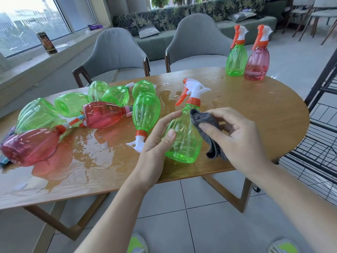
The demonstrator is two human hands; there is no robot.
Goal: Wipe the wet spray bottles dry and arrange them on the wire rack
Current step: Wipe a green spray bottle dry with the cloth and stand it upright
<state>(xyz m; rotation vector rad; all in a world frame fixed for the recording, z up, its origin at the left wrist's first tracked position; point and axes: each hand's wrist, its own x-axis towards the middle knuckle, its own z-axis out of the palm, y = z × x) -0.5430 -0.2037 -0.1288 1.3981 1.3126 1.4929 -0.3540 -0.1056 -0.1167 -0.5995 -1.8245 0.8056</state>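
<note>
head view, left hand (156, 143) grip holding green spray bottle (184, 141), right hand (235, 137) grip pinching grey cloth (206, 123) against it

No readable text anywhere here: the dark carton (47, 42) on the window ledge (54, 57) carries printing and a picture, but it's too small and blurred to make out, and the spray bottles (183, 136) on the table (255, 114) show no labels or brand marks
</note>
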